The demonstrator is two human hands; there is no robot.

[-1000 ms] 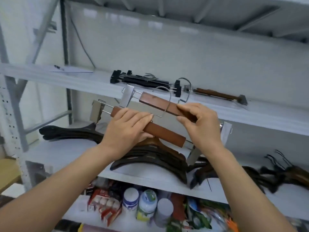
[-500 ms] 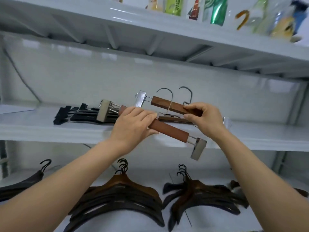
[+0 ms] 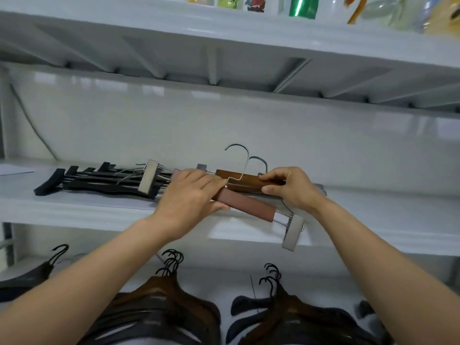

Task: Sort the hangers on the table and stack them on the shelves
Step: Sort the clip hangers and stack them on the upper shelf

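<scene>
Palm of the left hand (image 3: 189, 195) hides mid-bar of the gripped reddish hanger (image 3: 249, 207); right hand (image 3: 291, 188) pinches the darker hanger (image 3: 246, 181).

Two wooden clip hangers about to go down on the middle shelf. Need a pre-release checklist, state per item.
1. Left hand grips the near clip hanger: ok.
2. Right hand pinches the far clip hanger: ok.
3. Bare shelf space right of the hands: ok.
4. Near clip hanger wholly over the shelf: not ok; its right clip hangs past the front edge.
5. Its left clip apart from the black hanger pile: cannot tell; they overlap in view.
6. Hangers resting on the shelf rather than held above it: cannot tell.
</scene>
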